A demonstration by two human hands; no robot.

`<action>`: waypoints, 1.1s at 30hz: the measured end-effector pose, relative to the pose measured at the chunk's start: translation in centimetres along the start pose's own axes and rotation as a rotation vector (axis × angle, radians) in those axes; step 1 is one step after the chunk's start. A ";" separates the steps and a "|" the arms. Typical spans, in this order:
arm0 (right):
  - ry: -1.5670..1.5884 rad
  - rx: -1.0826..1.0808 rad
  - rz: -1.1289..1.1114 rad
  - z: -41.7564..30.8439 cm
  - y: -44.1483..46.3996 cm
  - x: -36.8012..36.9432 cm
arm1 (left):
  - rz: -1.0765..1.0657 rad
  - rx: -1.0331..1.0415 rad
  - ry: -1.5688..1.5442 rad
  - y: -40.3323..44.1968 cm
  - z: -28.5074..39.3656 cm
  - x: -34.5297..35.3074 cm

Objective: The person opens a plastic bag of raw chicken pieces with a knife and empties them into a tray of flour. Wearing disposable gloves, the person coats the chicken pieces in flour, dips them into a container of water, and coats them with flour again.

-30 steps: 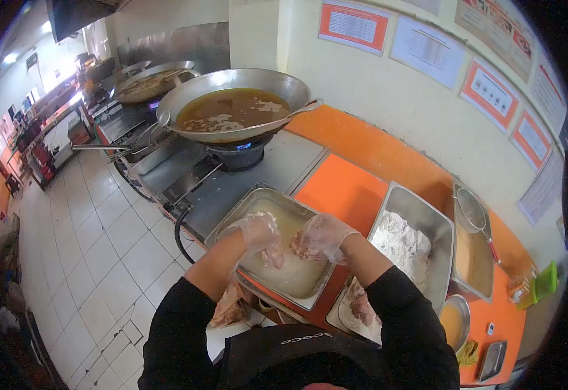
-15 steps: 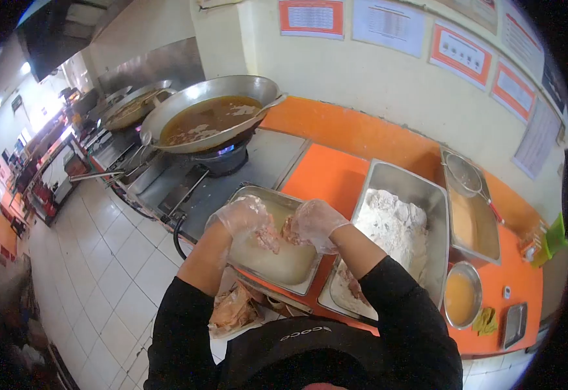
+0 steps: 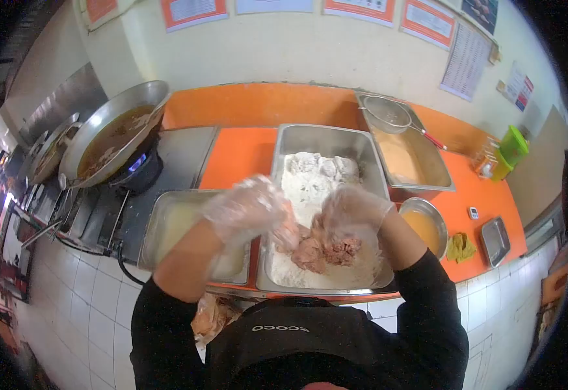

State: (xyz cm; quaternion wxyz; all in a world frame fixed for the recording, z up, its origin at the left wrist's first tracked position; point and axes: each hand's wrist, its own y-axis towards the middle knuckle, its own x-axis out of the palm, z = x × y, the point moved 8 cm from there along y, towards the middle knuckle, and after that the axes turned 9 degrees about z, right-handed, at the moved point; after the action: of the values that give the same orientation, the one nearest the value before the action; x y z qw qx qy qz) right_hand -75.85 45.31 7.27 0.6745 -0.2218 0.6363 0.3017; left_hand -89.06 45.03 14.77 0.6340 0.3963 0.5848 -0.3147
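Both hands wear clear plastic gloves. My left hand (image 3: pixel 248 208) is closed on a pale piece of raw meat (image 3: pixel 286 227) over the left side of the flour tray (image 3: pixel 378 175). My right hand (image 3: pixel 355 211), slightly blurred, has its fingers closed around reddish raw meat (image 3: pixel 341 250) in the same tray. More raw meat (image 3: pixel 310 253) lies between the hands on the flour. White flour (image 3: pixel 306 188) is heaped behind them. Left of the flour tray is a metal tray of cloudy liquid (image 3: pixel 180 227), partly covered by my left forearm.
A large wok of oil (image 3: pixel 118 140) sits over a lit burner at the left. On the right are a deep pan (image 3: pixel 401 159) with a strainer (image 3: pixel 388 114), a bowl of yellow liquid (image 3: pixel 420 227), a yellow cloth (image 3: pixel 459 247), a small tray (image 3: pixel 495 242) and a timer (image 3: pixel 472 212).
The view has turned right. Both hands have moved from above the tray of cloudy liquid to the flour tray, with meat in their grasp.
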 end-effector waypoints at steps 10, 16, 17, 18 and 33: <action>0.279 0.393 0.167 5.2 -6.5 5.8 | -0.046 -0.471 -0.652 5.8 2.6 9.3; 0.617 0.163 0.277 1.5 -3.3 -1.8 | 0.297 -0.856 -1.428 9.3 -1.0 15.3; 0.685 0.129 0.356 1.3 -3.0 -1.7 | 0.312 -0.901 -1.464 9.5 -1.1 15.7; 0.699 0.166 0.365 1.7 -2.6 -0.7 | 0.278 -0.943 -1.471 9.5 -0.6 15.5; 0.201 0.357 -0.261 9.1 1.4 12.6 | 0.010 -0.664 -0.060 11.2 -10.1 23.3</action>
State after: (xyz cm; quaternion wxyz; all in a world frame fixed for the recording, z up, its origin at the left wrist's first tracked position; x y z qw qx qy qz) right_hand -70.08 54.12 -4.30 0.6695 -0.2082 0.7095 0.0713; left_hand -81.64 60.82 -6.79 0.7470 0.1616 0.6345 -0.1153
